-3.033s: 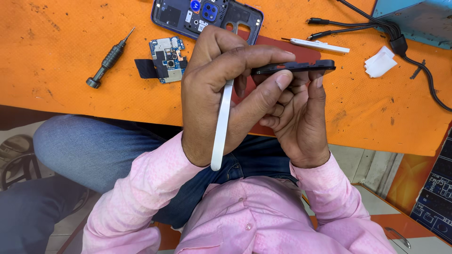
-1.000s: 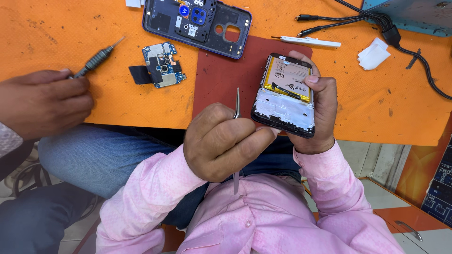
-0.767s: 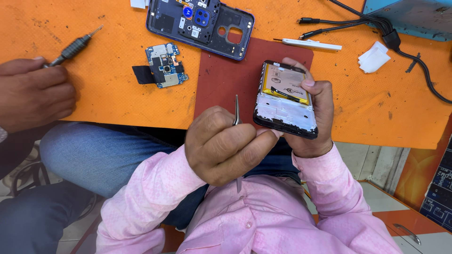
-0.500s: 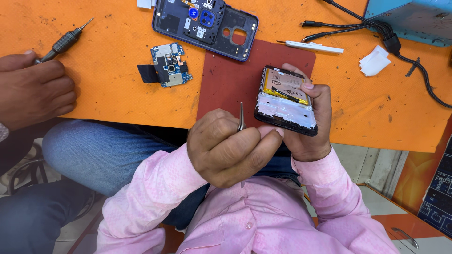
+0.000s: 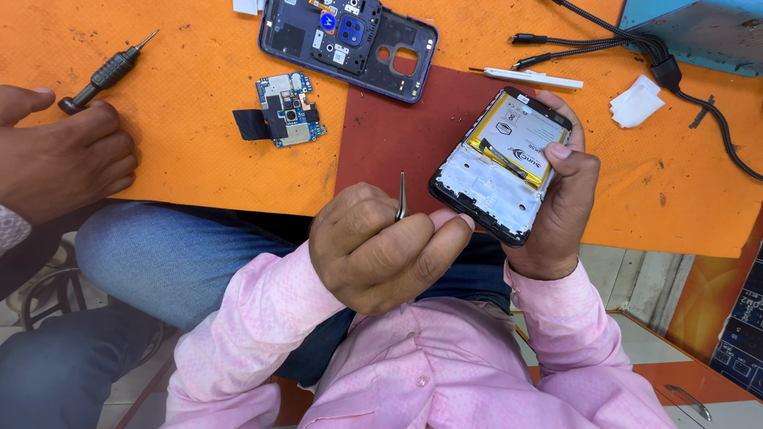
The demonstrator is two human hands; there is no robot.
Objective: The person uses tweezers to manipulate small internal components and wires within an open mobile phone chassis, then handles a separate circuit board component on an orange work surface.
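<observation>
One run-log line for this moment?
left hand: holds tweezers | right hand: holds opened phone | another person's hand: beside screwdriver

A phone repair workshop: orange bench with screwdriver, loose circuit board, opened phone back frame.

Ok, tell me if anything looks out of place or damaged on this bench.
The opened phone in the right hand shows its yellow battery sitting askew, one end raised off the frame. The left hand holds metal tweezers beside it. A loose circuit board lies alone on the orange mat.
</observation>
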